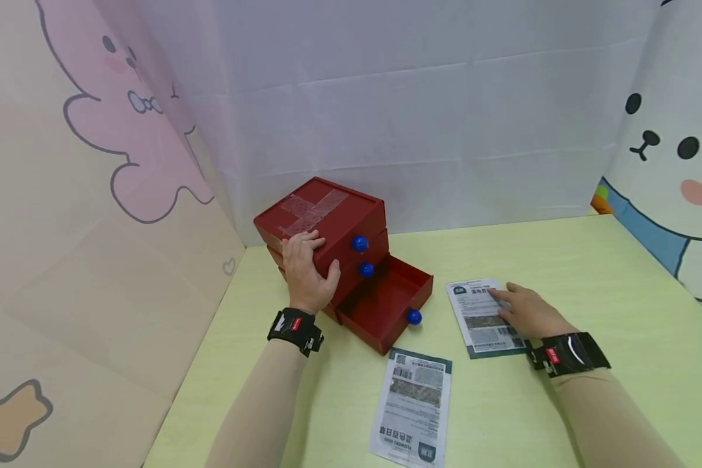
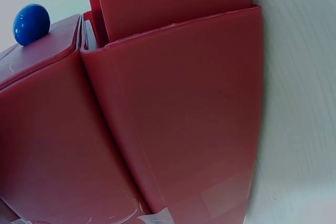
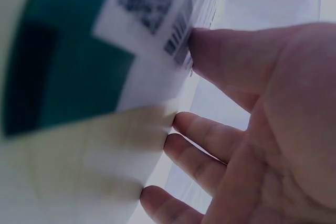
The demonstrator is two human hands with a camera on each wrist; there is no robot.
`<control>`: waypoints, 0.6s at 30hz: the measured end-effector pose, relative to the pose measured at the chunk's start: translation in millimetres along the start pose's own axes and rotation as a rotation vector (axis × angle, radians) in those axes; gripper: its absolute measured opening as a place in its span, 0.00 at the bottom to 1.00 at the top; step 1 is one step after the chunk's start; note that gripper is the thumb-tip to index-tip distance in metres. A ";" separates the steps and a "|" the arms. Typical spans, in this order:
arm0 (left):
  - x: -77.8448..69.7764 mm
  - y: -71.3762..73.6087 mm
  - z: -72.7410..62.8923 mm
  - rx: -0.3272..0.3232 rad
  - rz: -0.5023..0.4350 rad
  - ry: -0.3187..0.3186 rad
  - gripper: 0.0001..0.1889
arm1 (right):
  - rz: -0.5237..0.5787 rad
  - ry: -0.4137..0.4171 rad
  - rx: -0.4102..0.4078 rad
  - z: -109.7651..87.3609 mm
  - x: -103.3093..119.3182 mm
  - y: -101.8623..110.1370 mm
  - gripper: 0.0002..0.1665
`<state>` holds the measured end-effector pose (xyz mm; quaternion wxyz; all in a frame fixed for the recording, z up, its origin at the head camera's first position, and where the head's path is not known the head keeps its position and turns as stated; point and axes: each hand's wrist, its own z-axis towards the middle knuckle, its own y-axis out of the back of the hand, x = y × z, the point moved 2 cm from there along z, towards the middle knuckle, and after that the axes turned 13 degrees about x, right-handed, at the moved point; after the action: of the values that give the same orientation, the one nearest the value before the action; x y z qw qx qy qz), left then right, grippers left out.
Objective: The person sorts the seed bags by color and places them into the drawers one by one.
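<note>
A red box of stacked drawers stands at the left rear of the table, clear tape across its top. My left hand rests on its near upper corner, fingers on top and thumb toward the front. The bottom drawer is pulled out, with nothing visible inside; the upper drawers are closed. To the right, my right hand touches a flower seed packet lying flat. In the right wrist view the thumb meets the packet's edge, while other fingertips touch the table.
A second seed packet lies upside down to me near the front, just before the pulled-out drawer. Blue round knobs stick out from the drawer fronts. A white curtain hangs behind the pale yellow table; a printed cloth borders the left.
</note>
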<state>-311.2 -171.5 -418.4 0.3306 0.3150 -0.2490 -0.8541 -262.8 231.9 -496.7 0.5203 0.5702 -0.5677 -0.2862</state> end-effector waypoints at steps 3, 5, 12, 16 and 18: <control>-0.5 -0.3 0.5 0.000 -0.002 0.003 0.24 | 0.001 -0.010 0.000 -0.6 0.6 0.1 0.31; -0.5 -1.0 -0.2 0.006 -0.003 0.008 0.24 | 0.015 -0.038 0.005 -1.8 1.6 0.1 0.34; -0.5 -2.4 -1.7 0.005 -0.004 0.008 0.24 | 0.088 -0.181 0.027 -18.9 13.7 9.6 0.58; -0.4 -1.3 0.0 -0.006 -0.011 0.001 0.24 | 0.118 -0.215 0.104 -27.7 24.0 14.4 0.51; -0.1 -1.3 0.7 -0.004 -0.010 0.004 0.24 | 0.118 -0.229 0.139 -30.1 26.8 14.7 0.47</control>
<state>-312.1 -170.4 -418.7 0.3274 0.3171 -0.2452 -0.8556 -235.2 217.3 -467.3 0.4274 0.5341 -0.6742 -0.2784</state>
